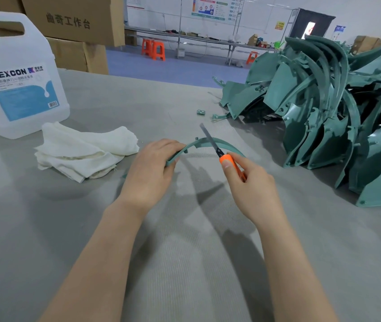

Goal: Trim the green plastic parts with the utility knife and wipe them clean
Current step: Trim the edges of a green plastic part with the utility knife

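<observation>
head, l hand (152, 167) grips green part (193, 143), r hand (248, 183) grips knife (217, 151)

Bright, even indoor light. Soft overlapping shadows spread on the surface (45, 228) below the left hand (148, 169) and right hand (247, 182). Frame edges bend; background slightly soft.

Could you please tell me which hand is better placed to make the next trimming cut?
Right: the right hand grips the utility knife, its blade lying across the curved green part, while the left hand holds that part's end.
</observation>
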### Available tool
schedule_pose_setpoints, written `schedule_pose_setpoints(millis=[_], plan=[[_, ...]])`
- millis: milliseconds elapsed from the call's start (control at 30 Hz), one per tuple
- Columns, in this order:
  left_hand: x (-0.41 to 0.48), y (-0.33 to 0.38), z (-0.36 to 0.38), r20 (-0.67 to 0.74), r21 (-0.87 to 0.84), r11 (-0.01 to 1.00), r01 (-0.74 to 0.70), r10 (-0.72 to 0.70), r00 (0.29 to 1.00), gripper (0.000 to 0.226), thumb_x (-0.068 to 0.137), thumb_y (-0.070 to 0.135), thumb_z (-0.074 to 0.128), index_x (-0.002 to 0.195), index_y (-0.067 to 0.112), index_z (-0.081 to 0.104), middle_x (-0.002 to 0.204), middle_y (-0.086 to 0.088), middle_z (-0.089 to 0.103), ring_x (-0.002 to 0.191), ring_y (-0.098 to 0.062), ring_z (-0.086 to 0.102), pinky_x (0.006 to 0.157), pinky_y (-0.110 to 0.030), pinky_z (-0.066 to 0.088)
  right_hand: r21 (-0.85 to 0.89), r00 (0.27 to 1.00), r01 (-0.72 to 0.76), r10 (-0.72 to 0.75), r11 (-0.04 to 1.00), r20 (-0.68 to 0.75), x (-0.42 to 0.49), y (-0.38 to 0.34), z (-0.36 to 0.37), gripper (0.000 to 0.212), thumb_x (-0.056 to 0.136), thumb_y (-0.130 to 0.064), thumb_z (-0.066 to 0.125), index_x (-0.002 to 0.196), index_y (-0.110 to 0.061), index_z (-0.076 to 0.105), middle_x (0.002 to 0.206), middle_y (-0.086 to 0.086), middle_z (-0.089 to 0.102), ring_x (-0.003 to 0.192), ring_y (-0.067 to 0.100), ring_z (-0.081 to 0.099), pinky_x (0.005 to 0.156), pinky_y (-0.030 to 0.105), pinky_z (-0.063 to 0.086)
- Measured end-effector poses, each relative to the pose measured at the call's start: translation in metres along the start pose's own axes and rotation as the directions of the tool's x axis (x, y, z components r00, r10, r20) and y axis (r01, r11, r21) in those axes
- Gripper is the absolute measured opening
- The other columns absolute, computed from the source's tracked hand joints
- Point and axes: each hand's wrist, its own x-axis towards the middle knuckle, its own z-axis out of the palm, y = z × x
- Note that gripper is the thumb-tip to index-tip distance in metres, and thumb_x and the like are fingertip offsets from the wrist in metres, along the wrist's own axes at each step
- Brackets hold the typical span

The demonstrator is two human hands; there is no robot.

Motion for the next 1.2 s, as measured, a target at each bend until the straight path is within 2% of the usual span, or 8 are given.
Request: schedule_pose_setpoints(millis=[67, 233, 367, 433, 567, 867, 1067, 1200], plan=[[0.000, 0.000, 0.000, -0.005, -0.006, 1.000, 0.001, -0.001, 1.000, 0.028, 0.088, -0.004, 0.054, 0.110, 0.009, 0.067, 0.112, -0.003, 0.065, 0.104, -0.025, 0.056, 0.090, -0.028, 0.037, 0.026, 0.999, 0.028, -0.029, 0.999, 0.017, -0.001, -0.003, 0.002, 0.040, 0.096, -0.054, 0.046, 0.131, -0.040, 0.057, 0.106, -0.013, 0.067, 0.091, 0.001, 0.055, 0.076, 0.019, 0.038], [0.000, 0.000, 0.000, -0.010, -0.020, 1.000, 0.002, -0.002, 1.000, 0.028, 0.088, -0.003, 0.054, 0.111, 0.008, 0.067, 0.113, -0.004, 0.065, 0.105, -0.025, 0.057, 0.090, -0.026, 0.037, 0.068, 0.995, 0.075, -0.080, 0.995, 0.063, -0.004, -0.005, 0.007, 0.031, 0.094, -0.051, 0.051, 0.120, -0.042, 0.063, 0.086, -0.028, 0.061, 0.089, -0.017, 0.049, 0.067, -0.002, 0.038], [-0.001, 0.003, 0.000, -0.010, -0.035, 0.999, 0.012, -0.012, 1.000, 0.029, 0.090, -0.001, 0.054, 0.114, 0.010, 0.066, 0.116, -0.001, 0.064, 0.106, -0.022, 0.057, 0.090, -0.028, 0.040, 0.029, 0.996, 0.071, -0.072, 0.997, 0.045, -0.002, -0.004, 0.008, 0.033, 0.094, -0.052, 0.051, 0.124, -0.043, 0.061, 0.089, -0.020, 0.062, 0.086, -0.003, 0.056, 0.067, 0.010, 0.039], [-0.001, 0.004, 0.000, -0.011, -0.031, 0.999, 0.009, -0.010, 1.000, 0.029, 0.091, 0.000, 0.053, 0.114, 0.011, 0.066, 0.117, 0.000, 0.064, 0.107, -0.021, 0.057, 0.090, -0.028, 0.041, -0.001, 0.996, 0.084, -0.084, 0.996, 0.034, -0.002, -0.004, 0.009, 0.034, 0.094, -0.051, 0.049, 0.126, -0.043, 0.059, 0.098, -0.011, 0.066, 0.091, 0.008, 0.057, 0.075, 0.023, 0.042], [-0.001, 0.004, 0.001, -0.009, -0.030, 0.999, 0.017, -0.017, 1.000, 0.030, 0.090, -0.001, 0.053, 0.115, 0.011, 0.065, 0.117, -0.001, 0.064, 0.108, -0.022, 0.057, 0.090, -0.028, 0.040, -0.031, 0.995, 0.091, -0.090, 0.995, 0.039, -0.002, -0.005, 0.013, 0.039, 0.095, -0.052, 0.047, 0.131, -0.041, 0.056, 0.111, -0.005, 0.068, 0.103, 0.017, 0.059, 0.087, 0.033, 0.048], [0.000, 0.004, 0.000, -0.019, -0.046, 0.999, -0.027, 0.026, 0.999, 0.028, 0.090, -0.001, 0.053, 0.112, 0.011, 0.066, 0.113, 0.000, 0.065, 0.104, -0.021, 0.057, 0.086, -0.019, 0.036, -0.039, 0.996, -0.059, 0.056, 0.997, -0.072, 0.006, 0.010, 0.000, 0.041, 0.099, -0.048, 0.045, 0.134, -0.030, 0.055, 0.110, 0.002, 0.067, 0.105, 0.023, 0.058, 0.079, 0.028, 0.038], [0.000, 0.006, -0.005, -0.171, -0.248, 0.962, 0.109, -0.155, 0.973, 0.026, 0.092, 0.005, 0.054, 0.110, 0.017, 0.068, 0.098, 0.015, 0.062, 0.092, -0.002, 0.052, 0.079, -0.006, 0.036, 0.177, 0.971, -0.221, 0.234, 0.959, -0.056, 0.008, 0.010, 0.000, 0.035, 0.099, -0.040, 0.047, 0.125, -0.016, 0.046, 0.090, 0.005, 0.063, 0.066, 0.024, 0.069, 0.075, 0.046, 0.057], [0.002, 0.009, -0.008, -0.201, -0.356, 0.919, 0.167, -0.250, 0.947, 0.023, 0.092, 0.007, 0.055, 0.105, 0.021, 0.068, 0.085, 0.026, 0.059, 0.078, 0.014, 0.051, 0.069, 0.001, 0.034, 0.262, 0.973, -0.181, 0.211, 0.948, -0.090, 0.006, 0.004, 0.002, 0.024, 0.098, -0.036, 0.051, 0.100, -0.012, 0.053, 0.076, 0.003, 0.062, 0.063, 0.019, 0.068, 0.071, 0.049, 0.059]])
